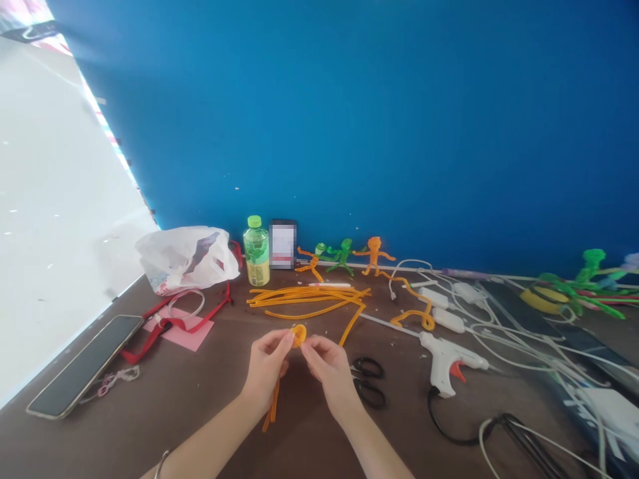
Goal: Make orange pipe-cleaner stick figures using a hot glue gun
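Upright behind the dark brown tabletop (164,402) stands a plain, deep-blue partition (339,126), with a pale, bright area along the far left. Near the front middle of the table, both bare hands meet over a small ring-shaped coil of fuzzy orange pipe cleaner (298,334). The left hand (267,362) pinches the coil's left side between thumb and forefinger, its other fingers curled in; the right hand (329,366) has its thumb and fingertips drawn nearly together at the coil's right edge, though how firmly they grip cannot be told. Straight orange stems (274,404) hang or lie below the left hand; where their upper ends go is hidden. Just beyond the coil lies a loose bundle of long orange pipe cleaners (304,296), one angled down toward the right hand. Beside that hand rest black-handled scissors (369,379), and farther right a white glue gun with a red trigger (439,359). Small fuzzy figures stand along the partition: an orange one (373,256), a green one (344,254), and an orange one with a green head (312,261). Left of them are a green-capped plastic bottle (257,256) and a crumpled white plastic bag (184,259); a large dark-screened phone (84,369) lies near the left edge.
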